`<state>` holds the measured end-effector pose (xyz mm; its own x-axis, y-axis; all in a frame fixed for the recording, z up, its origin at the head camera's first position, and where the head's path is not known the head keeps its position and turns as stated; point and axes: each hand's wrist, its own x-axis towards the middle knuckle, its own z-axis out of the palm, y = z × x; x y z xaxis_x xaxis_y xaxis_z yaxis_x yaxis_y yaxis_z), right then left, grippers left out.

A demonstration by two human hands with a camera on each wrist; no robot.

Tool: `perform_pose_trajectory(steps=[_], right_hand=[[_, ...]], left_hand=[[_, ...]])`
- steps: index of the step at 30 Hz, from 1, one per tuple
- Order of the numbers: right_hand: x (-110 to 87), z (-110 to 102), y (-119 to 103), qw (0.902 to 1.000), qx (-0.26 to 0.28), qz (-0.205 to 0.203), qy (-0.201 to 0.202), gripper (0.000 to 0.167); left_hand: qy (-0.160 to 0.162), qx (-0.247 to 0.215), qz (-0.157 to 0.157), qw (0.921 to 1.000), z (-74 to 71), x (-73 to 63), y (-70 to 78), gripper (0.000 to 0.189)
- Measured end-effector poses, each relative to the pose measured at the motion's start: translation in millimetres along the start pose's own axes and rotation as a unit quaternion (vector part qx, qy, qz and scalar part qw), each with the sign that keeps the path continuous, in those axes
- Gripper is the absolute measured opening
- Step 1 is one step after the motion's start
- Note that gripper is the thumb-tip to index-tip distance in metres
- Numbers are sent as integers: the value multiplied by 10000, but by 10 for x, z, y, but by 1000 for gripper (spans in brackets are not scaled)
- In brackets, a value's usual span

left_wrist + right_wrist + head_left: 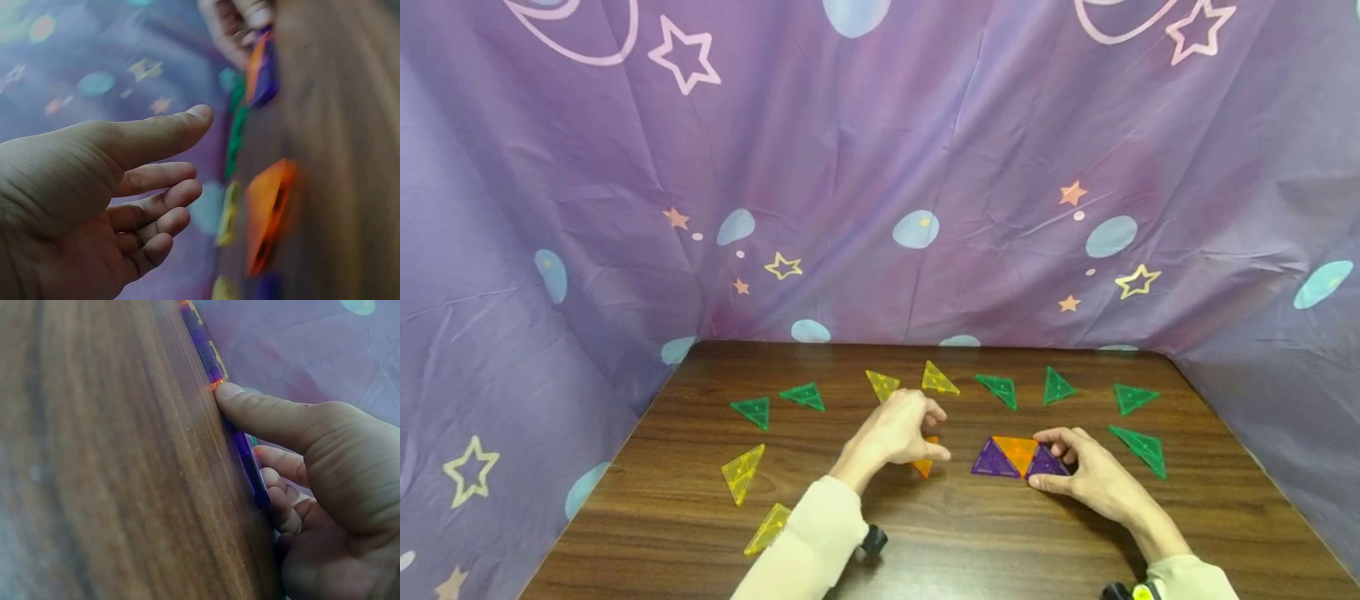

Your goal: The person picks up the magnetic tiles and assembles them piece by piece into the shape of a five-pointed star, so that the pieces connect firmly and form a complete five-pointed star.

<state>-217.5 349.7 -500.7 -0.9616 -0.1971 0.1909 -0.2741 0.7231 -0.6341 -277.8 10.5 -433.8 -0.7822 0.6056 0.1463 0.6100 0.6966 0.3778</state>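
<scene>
Three translucent triangle tiles lie edge to edge on the table: a left purple tile (995, 460), an orange tile (1017, 454) in the middle and a right purple tile (1045, 463). My right hand (1101, 479) pinches the right purple tile, its thumb at the near corner beside the orange one and its fingers at the far side. My left hand (891, 433) hovers with relaxed fingers over another orange triangle tile (924, 468), which it partly hides in the head view. In the left wrist view this orange tile (269, 215) stands apart from the fingers, blurred.
Green triangle tiles (997, 389) lie scattered along the back and right, with two green ones (752, 411) at the back left. Yellow triangle tiles (742, 473) lie at the left and back middle. A purple patterned cloth (910, 167) hangs behind the wooden table (947, 542).
</scene>
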Motion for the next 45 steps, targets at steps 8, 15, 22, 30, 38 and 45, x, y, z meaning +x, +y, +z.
perform_pose_trajectory(steps=[8,15,22,30,38,45], right_hand=[[-49,-109,21,9999,-78,145,2,62],[-97,-16,23,9997,61,215,-70,64],[-93,63,-11,9997,128,226,27,63],[-44,-93,113,9925,1002,383,-580,58],[-72,-293,391,9947,839,-304,-503,37],[-48,-357,420,9948,494,-607,-651,39]], left_hand=[[-165,-293,-168,9993,-26,-228,-297,57],[-186,-3,-12,9998,175,-274,-226,46],[-546,87,533,9970,207,-418,-39,38],[-308,-389,255,9984,368,-509,140,48],[846,-12,-606,9946,1027,-436,-242,67],[916,-758,-854,9892,861,-540,88,57]])
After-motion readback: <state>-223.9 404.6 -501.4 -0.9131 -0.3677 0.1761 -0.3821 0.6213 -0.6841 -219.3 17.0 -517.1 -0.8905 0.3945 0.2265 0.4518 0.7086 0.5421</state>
